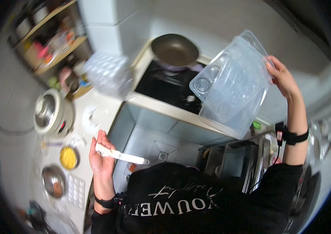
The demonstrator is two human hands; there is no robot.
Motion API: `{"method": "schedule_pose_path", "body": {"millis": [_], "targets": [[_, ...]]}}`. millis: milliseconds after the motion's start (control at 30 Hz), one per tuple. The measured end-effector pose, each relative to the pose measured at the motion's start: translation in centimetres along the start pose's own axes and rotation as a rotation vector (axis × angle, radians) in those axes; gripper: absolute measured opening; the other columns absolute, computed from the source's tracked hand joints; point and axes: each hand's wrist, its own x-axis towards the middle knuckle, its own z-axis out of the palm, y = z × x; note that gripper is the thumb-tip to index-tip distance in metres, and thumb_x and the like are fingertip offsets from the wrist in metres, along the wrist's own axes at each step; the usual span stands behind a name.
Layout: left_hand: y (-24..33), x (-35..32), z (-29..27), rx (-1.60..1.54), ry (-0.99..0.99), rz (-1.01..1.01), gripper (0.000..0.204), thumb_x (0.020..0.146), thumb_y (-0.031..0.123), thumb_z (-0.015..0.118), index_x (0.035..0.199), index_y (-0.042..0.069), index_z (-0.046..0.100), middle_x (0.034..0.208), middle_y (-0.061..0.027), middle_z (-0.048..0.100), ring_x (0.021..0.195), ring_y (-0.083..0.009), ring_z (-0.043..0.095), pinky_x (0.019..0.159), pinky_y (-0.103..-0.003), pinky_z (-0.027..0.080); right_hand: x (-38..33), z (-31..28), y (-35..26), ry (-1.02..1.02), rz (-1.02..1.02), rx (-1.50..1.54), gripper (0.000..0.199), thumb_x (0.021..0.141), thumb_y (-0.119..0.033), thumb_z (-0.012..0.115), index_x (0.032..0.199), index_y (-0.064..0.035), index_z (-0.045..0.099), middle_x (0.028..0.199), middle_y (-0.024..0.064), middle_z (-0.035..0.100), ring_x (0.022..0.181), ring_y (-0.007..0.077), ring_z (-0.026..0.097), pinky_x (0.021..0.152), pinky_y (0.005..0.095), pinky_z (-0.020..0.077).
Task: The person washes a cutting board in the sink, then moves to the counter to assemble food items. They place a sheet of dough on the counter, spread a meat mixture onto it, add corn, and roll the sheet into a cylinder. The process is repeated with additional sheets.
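From the head view, I look down into a tiled kitchen with a black stove (163, 86) bearing a dark pan (175, 48). On the pale counter (109, 104) left of the stove I see a bubbled plastic pack (109, 74); beyond it, farther from the stove, come a white cooker (53, 111), a bowl of yellow bits (69, 157), a metal bowl (53, 180) and a white tray (76, 190). The left hand (102, 158), nearer me than the stove, is palm-up with fingers extended, a white utensil (132, 158) across it; I can't tell whether the thumb clamps it. The right hand (282, 78) pinches the edge of clear plastic containers (233, 87), held up over the stove's right side.
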Motion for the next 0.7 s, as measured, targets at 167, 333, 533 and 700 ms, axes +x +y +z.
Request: {"method": "schedule_pose_path", "body": {"millis": [167,333,533,700], "targets": [[8.0,-4.8,-2.1,-0.041,0.045,0.203,0.038,0.097,0.028,0.036,0.123,0.000,0.046,0.113,-0.0141,0.060,0.089,-0.0211,0.060,0.077,-0.033,0.049,3.8,16.3,-1.8,-0.223,0.021,0.351,0.028,0.093,-0.026,0.053,0.116,-0.0102,0.052,0.086,-0.0039,0.059,0.064,0.0028,0.048,0.053,0.0179,0.0374],[15.0,-5.4,-3.2,0.049,-0.033,0.270,0.045,0.099,0.029,0.031,0.126,-0.005,0.040,0.135,-0.0203,0.042,0.099,-0.0224,0.058,0.081,-0.033,0.049,6.3,33.1,-5.3,-0.564,-0.096,0.501,0.027,0.094,-0.023,0.050,0.117,-0.0079,0.049,0.096,0.0020,0.060,0.068,0.0048,0.050,0.057,0.0186,0.0425],[21.2,-4.6,-3.8,0.266,-0.078,0.261,0.053,0.098,0.036,0.031,0.133,-0.003,0.038,0.139,-0.0146,0.039,0.117,-0.0259,0.047,0.087,-0.031,0.042,8.4,49.7,-12.2,-0.824,-0.109,0.509,0.031,0.094,-0.022,0.051,0.122,-0.0094,0.048,0.095,-0.0028,0.058,0.073,0.0038,0.049,0.061,0.0187,0.0407],[23.7,-5.2,-4.2,0.419,0.042,0.216,0.056,0.098,0.039,0.030,0.136,-0.001,0.036,0.141,-0.0095,0.038,0.122,-0.0295,0.043,0.089,-0.030,0.037,7.9,55.0,-16.4,-0.971,-0.148,0.372,0.032,0.093,-0.022,0.053,0.122,-0.0090,0.049,0.092,-0.0031,0.058,0.072,0.0038,0.049,0.063,0.0183,0.0412]]}}
